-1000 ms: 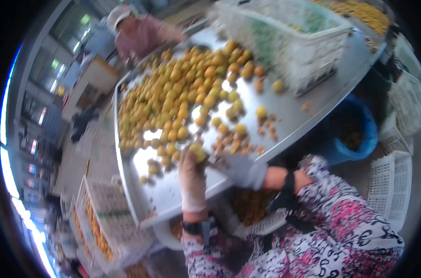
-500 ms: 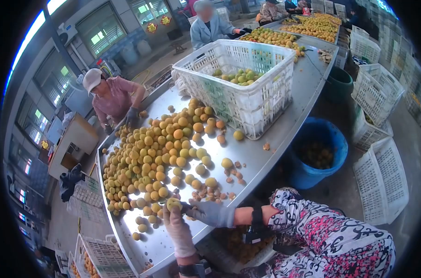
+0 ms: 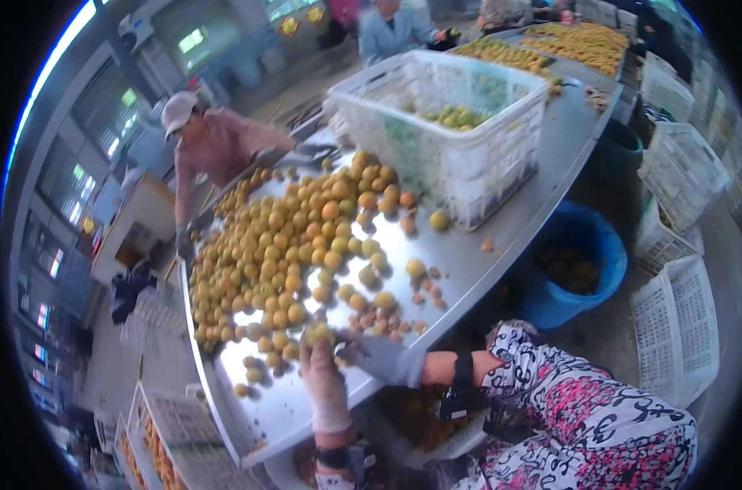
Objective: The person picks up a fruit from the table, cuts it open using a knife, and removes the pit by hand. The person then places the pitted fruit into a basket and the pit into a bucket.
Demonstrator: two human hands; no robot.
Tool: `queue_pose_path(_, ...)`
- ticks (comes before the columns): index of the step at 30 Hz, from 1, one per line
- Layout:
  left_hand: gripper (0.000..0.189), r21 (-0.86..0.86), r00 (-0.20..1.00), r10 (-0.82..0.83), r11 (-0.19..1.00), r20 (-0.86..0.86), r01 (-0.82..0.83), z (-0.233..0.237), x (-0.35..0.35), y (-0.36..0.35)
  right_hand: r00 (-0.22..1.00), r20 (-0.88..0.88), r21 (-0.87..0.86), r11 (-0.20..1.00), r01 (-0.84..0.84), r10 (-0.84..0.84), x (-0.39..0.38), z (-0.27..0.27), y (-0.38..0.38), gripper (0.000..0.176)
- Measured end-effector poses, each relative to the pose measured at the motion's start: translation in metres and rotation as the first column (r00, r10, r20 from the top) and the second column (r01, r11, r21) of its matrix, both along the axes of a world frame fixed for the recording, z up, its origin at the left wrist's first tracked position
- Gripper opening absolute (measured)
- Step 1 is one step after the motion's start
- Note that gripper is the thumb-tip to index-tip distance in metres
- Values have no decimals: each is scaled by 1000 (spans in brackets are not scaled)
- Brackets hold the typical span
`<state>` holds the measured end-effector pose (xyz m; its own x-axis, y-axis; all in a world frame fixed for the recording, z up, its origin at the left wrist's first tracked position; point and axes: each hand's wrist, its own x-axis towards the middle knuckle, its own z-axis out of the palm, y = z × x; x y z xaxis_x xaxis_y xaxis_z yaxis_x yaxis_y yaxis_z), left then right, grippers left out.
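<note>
My left hand [image 3: 325, 384], in a pale glove, is closed around a yellow-green apricot [image 3: 319, 333] just above the metal table's near edge. My right hand [image 3: 379, 358], in a grey glove, is right beside that fruit with its fingers curled. Something small and dark seems to be at its fingertips, but blur hides what it is. Past both hands spreads a big pile of green, yellow and orange apricots [image 3: 281, 245] on the metal table [image 3: 502, 233]. Small brown pieces [image 3: 383, 324] lie scattered close to my right hand.
A white plastic crate [image 3: 444, 135] holding green fruit stands on the table. Below the right edge is a blue bucket [image 3: 571, 306]; white crates [image 3: 677, 327] stand farther right. Across the pile, a co-worker in pink [image 3: 224, 147] leans over the table; another, in blue [image 3: 395, 34], works beyond.
The view has shifted, moving the scene slightly right. The pink-clad co-worker's hands have spread apart, one to the table's left edge, one toward the crate. My left hand still holds the apricot.
</note>
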<state>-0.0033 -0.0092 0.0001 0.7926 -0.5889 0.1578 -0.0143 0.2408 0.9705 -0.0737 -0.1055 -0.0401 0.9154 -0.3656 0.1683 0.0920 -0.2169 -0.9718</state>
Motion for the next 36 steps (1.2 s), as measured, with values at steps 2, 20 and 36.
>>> queue_pose_path(2,46,-131,929,-52,991,-367,4,0,-9,-7,995,56,-15,996,88,-87,0,-8,11,38)
queue_pose_path(20,55,-373,823,-290,922,-488,104,-24,14,-7,994,14,-144,984,105,-104,4,-4,1,36)
queue_pose_path(36,53,-241,928,-160,967,-336,80,-10,17,-10,983,93,-107,980,170,-161,6,-2,-5,34)
